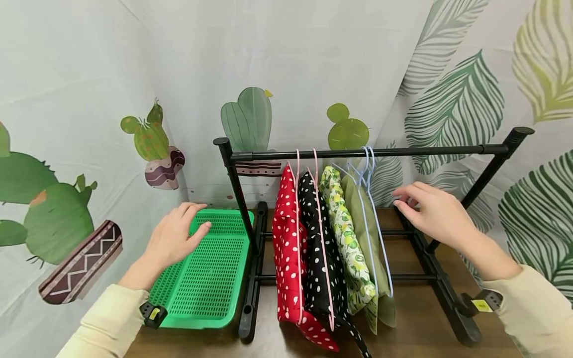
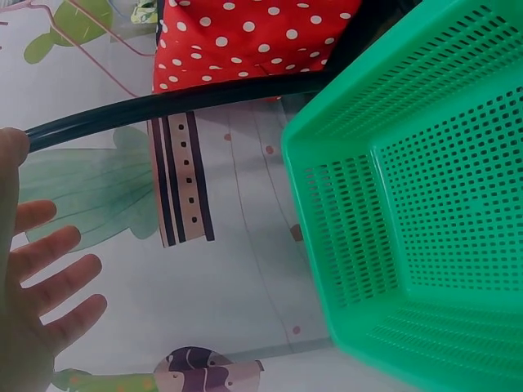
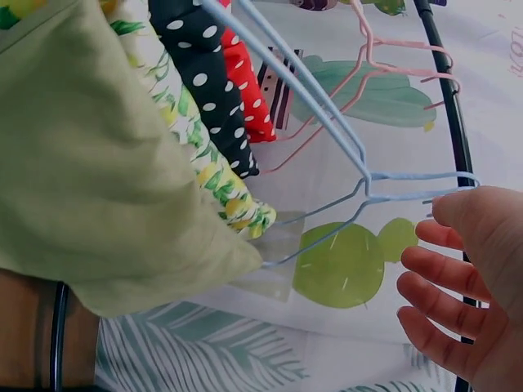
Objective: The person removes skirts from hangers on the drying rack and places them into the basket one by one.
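My left hand [image 1: 174, 236] hovers over the green plastic basket [image 1: 207, 271], fingers loosely extended and holding nothing. To the right of the hanging clothes is my right hand [image 1: 431, 211], fingers relaxed and nothing in them. Between the hands, a red polka-dot garment [image 1: 288, 248] and a black polka-dot garment [image 1: 313, 238] hang on pink hangers [image 1: 297, 199]. Beside them hang a lemon-print garment [image 1: 346, 233] and an olive green garment [image 1: 362, 214] on light blue hangers [image 1: 371, 209]. In the right wrist view the blue hangers' hooks sit close to my right thumb.
A black clothes rack [image 1: 412, 151] stands on the brown wooden table [image 1: 210, 343], its base bars running front to back at both sides. The basket stands left of the rack's left post [image 1: 239, 199]. Behind everything hangs a curtain [image 1: 304, 64] printed with cacti and leaves.
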`<state>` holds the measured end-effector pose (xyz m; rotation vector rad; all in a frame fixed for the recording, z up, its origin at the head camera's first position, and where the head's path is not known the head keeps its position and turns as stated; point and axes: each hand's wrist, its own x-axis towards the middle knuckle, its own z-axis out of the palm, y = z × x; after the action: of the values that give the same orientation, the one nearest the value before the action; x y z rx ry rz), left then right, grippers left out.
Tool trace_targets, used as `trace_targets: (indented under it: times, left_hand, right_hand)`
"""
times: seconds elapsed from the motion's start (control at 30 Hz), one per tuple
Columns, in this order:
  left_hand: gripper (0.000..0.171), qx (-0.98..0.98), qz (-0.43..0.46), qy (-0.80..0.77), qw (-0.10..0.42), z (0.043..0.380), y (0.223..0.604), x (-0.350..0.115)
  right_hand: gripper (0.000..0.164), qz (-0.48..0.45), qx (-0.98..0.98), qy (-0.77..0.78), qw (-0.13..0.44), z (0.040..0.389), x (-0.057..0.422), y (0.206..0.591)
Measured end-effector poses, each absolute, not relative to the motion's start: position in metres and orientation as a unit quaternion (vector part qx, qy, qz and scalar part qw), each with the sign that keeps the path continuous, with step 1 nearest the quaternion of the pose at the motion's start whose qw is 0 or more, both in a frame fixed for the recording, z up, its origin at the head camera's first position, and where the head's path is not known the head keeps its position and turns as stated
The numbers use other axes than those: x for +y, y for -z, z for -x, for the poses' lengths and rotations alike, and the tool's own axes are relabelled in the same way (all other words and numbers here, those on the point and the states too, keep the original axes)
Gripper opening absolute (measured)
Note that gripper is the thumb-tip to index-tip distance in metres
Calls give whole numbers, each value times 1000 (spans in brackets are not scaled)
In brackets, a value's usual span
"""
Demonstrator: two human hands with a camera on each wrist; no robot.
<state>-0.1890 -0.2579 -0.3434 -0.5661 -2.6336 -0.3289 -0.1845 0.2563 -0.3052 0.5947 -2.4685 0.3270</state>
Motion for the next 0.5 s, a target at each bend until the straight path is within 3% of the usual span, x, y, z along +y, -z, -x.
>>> trace_targets:
  times: [0.5]
  left_hand:
    - [39,-949,199,137,201,193,353,-251]
  right_hand:
    - [11,-237,-917,-142,288,189,237,300]
